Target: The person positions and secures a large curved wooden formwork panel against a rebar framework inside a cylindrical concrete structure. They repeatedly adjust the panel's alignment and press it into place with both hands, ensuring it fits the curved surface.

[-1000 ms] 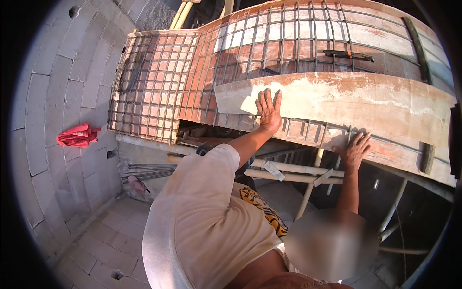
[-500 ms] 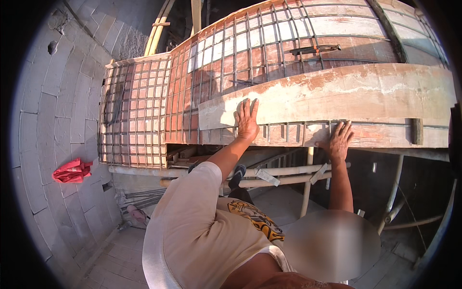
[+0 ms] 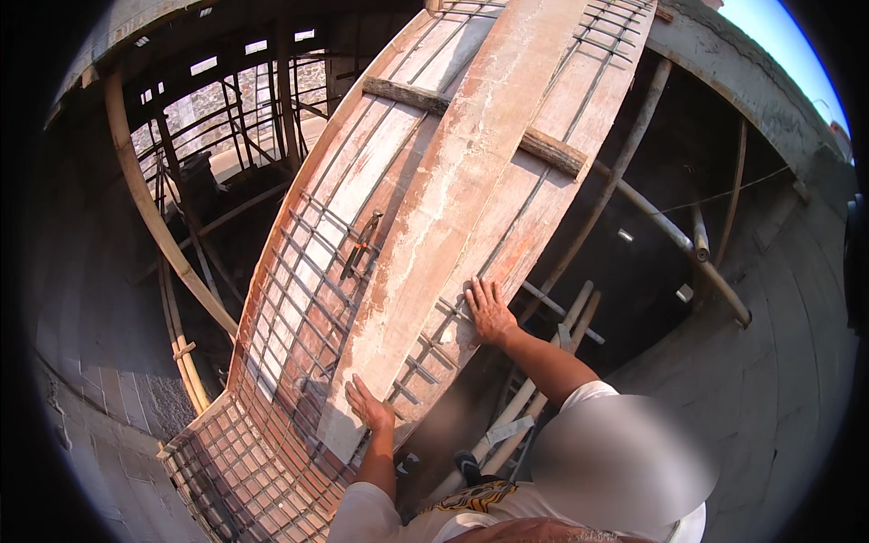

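Uneven pushing might have skidded our board (image 3: 453,199), laid lengthwise along the formwork (image 3: 516,262), toward its right edge. Our left hand (image 3: 369,404) rested loosely spread on the board's near end; our right hand (image 3: 491,312), wide, lay by that edge. Since the earlier frame, our view had swung.
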The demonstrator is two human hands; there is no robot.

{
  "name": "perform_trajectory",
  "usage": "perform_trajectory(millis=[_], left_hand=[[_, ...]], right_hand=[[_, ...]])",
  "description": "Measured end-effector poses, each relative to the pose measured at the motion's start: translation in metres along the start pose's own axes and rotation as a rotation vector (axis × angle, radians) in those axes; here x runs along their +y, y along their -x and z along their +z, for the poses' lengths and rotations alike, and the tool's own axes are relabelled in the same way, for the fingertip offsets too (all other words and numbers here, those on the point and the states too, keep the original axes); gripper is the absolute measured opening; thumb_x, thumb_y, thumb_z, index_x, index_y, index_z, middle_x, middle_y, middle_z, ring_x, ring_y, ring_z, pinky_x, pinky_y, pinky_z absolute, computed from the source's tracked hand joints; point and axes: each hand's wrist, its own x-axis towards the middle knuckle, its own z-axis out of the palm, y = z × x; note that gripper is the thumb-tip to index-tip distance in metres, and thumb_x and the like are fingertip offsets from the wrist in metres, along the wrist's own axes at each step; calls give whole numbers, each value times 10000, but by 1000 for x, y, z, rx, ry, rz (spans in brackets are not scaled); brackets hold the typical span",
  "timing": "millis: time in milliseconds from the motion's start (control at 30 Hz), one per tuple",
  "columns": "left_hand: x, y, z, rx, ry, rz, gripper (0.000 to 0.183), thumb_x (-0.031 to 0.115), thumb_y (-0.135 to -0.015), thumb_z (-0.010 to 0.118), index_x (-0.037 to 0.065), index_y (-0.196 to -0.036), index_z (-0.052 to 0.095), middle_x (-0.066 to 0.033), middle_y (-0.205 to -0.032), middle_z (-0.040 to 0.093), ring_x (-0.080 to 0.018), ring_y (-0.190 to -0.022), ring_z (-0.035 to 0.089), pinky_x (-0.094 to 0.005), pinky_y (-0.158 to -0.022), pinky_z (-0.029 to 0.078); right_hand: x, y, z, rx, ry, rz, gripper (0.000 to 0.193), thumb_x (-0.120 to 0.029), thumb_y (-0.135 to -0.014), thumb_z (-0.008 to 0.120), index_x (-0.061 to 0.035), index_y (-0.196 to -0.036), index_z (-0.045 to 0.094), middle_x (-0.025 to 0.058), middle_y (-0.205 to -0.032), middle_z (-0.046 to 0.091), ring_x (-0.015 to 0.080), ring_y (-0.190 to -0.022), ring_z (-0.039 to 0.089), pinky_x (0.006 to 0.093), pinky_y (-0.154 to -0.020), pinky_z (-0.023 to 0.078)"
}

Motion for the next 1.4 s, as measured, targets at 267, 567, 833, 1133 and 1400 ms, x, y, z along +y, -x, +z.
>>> perform_trajectory(millis=[267,567,833,1133,1400], left_hand=[[1,4,-10,-23,-46,-53,1093,34,-668,810,153,-1545,167,-190,-1557,203,-381,-1436,216,-527,-1142,280],[3,8,-10,-13,-39,-38,1022,-17,-686,712,149,-1543,179,-186,-1551,213,-381,-1439,211,-532,-1110,319],[5,11,-16,-27,-24,-49,1008,-19,-696,697,155,-1545,181,-181,-1557,210,-381,-1443,205,-538,-1122,293],[-5,11,-10,-7,-19,-15,1045,-26,-679,731,156,-1546,177,-181,-1557,211,-380,-1441,211,-522,-1127,294],[-2,7,-1,29,-94,-30,1071,-42,-649,731,131,-1541,164,-202,-1548,204,-403,-1432,211,-527,-1118,292]], right_hand=[[-3,5,-19,-64,-32,-7,1335,-679,-571,802,-9,-1539,172,220,-1609,109,378,-1495,82,535,-1203,77],[-6,5,-19,-50,-44,11,1349,-694,-546,806,-21,-1538,188,214,-1610,113,367,-1498,77,529,-1207,72],[-6,8,-28,-74,-55,-7,1298,-675,-600,783,-1,-1533,184,251,-1599,103,407,-1488,80,550,-1201,54],[-6,8,-27,-67,-67,-8,1301,-671,-594,789,-1,-1532,187,253,-1599,99,409,-1487,81,546,-1203,49],[-8,2,-26,-42,-82,2,1309,-638,-572,823,-1,-1530,197,232,-1605,108,381,-1494,82,532,-1206,75]])
